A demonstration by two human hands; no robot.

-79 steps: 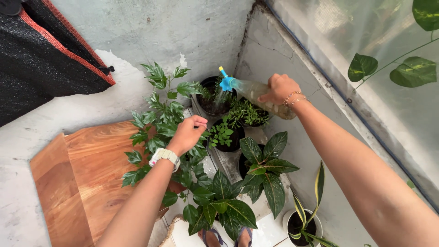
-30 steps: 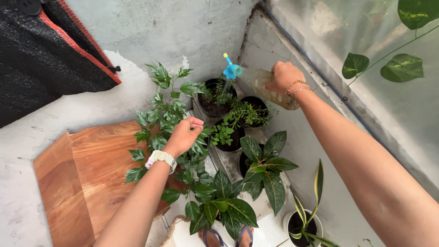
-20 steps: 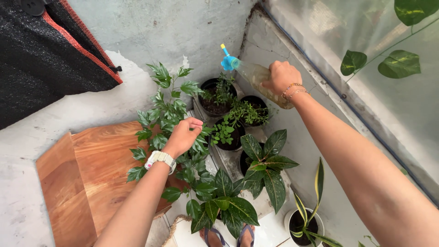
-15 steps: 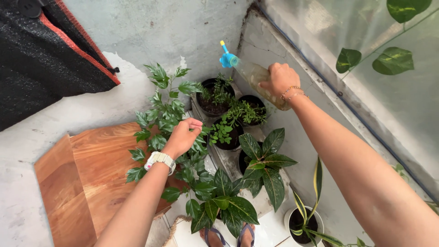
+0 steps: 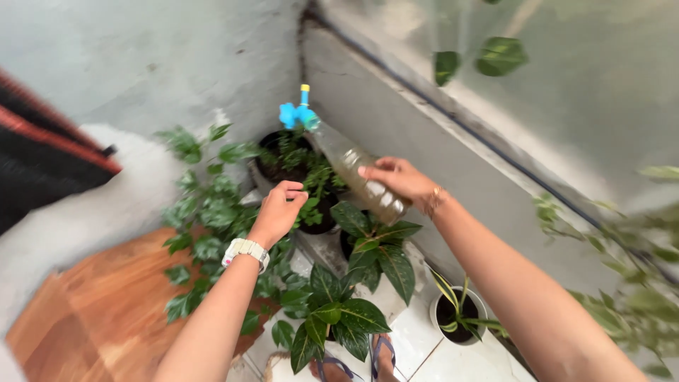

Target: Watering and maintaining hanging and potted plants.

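At the far left, a black cloth with a red edge (image 5: 42,159) is seen hanging against the wall, and a wooden board (image 5: 92,315) is laid on the floor below it. Just right of the board, a leafy bush (image 5: 205,219) is spread. The left hand (image 5: 277,210), with a white watch (image 5: 245,250) on its wrist, is held loosely curled among the bush's right-hand leaves; nothing is seen gripped in it. Beyond it, in the far corner, dark pots with small green plants (image 5: 297,159) are grouped. A clear plastic bottle (image 5: 353,173) with a blue spray nozzle (image 5: 297,113) is grasped around its lower part by the right hand (image 5: 399,180), tilted with the nozzle up and to the left, above the pots. Below the bottle, broad dark-leaved plants (image 5: 375,244) are set, and nearer right a white pot with striped leaves (image 5: 458,315) is placed on the tiled floor.
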